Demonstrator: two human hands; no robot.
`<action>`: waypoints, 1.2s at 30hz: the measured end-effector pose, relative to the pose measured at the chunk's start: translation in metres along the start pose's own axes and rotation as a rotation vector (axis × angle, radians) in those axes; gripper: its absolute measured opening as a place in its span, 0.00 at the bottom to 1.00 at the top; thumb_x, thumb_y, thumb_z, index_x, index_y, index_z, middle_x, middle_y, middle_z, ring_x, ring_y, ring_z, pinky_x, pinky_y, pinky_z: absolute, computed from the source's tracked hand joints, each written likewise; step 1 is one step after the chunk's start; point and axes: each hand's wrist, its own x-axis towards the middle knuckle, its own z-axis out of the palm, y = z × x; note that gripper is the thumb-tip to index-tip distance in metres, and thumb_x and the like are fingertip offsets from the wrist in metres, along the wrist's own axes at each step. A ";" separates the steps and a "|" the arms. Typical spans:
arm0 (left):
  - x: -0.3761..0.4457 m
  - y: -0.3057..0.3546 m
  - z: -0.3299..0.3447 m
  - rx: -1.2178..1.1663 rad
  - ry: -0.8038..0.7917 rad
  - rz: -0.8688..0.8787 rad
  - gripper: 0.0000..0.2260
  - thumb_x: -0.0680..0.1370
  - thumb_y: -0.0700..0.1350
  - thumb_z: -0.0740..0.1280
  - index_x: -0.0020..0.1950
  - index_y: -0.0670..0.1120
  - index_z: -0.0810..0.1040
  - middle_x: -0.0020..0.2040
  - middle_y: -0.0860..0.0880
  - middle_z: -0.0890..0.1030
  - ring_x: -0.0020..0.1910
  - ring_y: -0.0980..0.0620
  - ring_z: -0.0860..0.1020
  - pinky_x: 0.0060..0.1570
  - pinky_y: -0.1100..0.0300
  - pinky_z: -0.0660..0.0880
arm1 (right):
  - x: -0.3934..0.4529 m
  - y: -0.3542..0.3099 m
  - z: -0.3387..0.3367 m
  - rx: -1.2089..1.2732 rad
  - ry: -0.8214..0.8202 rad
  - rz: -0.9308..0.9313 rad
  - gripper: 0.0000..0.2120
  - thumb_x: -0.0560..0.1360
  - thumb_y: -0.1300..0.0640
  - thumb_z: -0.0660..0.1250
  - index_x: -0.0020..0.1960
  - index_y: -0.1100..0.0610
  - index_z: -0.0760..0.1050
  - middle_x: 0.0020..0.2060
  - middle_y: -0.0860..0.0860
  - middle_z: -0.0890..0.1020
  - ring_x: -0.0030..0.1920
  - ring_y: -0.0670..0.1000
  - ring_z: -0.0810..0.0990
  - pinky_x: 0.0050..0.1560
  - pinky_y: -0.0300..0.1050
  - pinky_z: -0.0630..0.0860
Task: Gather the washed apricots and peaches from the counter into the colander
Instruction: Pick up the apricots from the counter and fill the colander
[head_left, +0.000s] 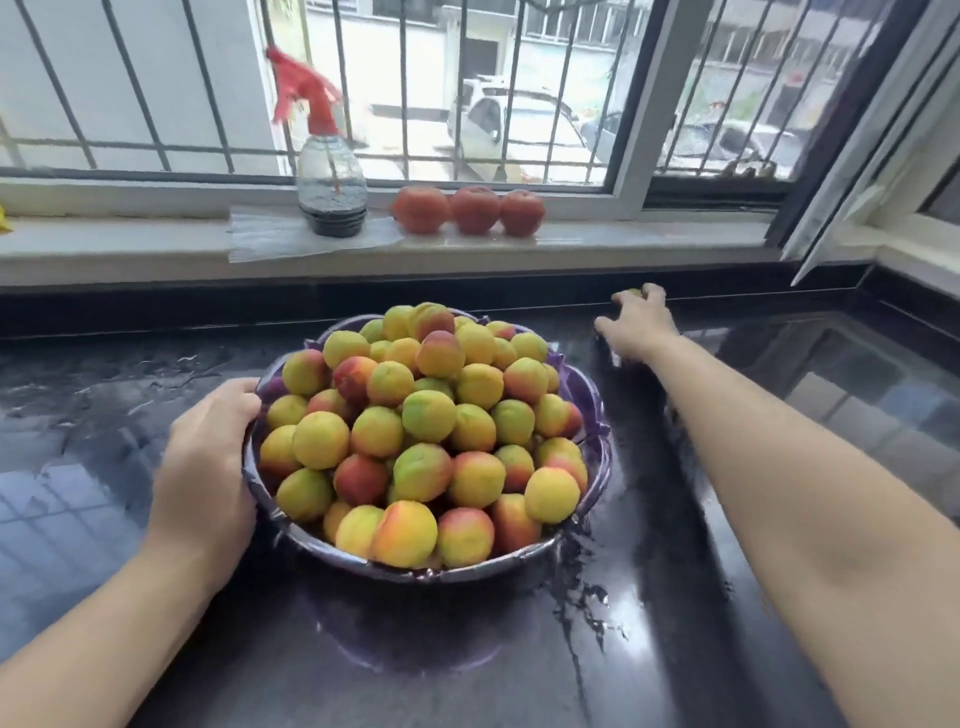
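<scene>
Head view shows the left hand (208, 457) gripping the rim of the heaped colander (592, 395) at nine o'clock while the right hand (636, 325) curls over a stray fruit (634, 292) at one o'clock on the wet counter (675, 597); it should be carried back and set gently on top.

Counter (156, 395): you have dark, glossy, wet stone.
On it: 1 heaped purple colander (589, 395); 1 greenish fruit (635, 292) at the back edge.
</scene>
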 end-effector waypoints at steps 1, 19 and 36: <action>0.001 -0.002 0.000 0.014 -0.004 0.015 0.14 0.78 0.47 0.60 0.47 0.39 0.81 0.44 0.42 0.82 0.46 0.45 0.77 0.47 0.50 0.74 | 0.009 0.001 0.001 -0.009 -0.008 0.001 0.27 0.79 0.48 0.64 0.76 0.54 0.67 0.80 0.56 0.51 0.75 0.63 0.64 0.74 0.56 0.64; 0.002 0.007 -0.003 -0.065 -0.065 -0.083 0.19 0.74 0.52 0.64 0.53 0.39 0.82 0.51 0.33 0.82 0.50 0.41 0.80 0.55 0.38 0.76 | -0.054 -0.032 -0.019 0.256 0.092 -0.168 0.18 0.82 0.57 0.60 0.71 0.53 0.70 0.65 0.57 0.76 0.62 0.60 0.75 0.64 0.53 0.72; -0.062 0.048 -0.031 0.210 -0.058 -0.275 0.15 0.79 0.47 0.61 0.44 0.37 0.80 0.43 0.36 0.84 0.42 0.34 0.85 0.38 0.39 0.85 | -0.293 -0.159 -0.133 0.455 -0.159 -0.444 0.10 0.75 0.51 0.74 0.55 0.52 0.81 0.49 0.49 0.84 0.49 0.49 0.83 0.53 0.47 0.81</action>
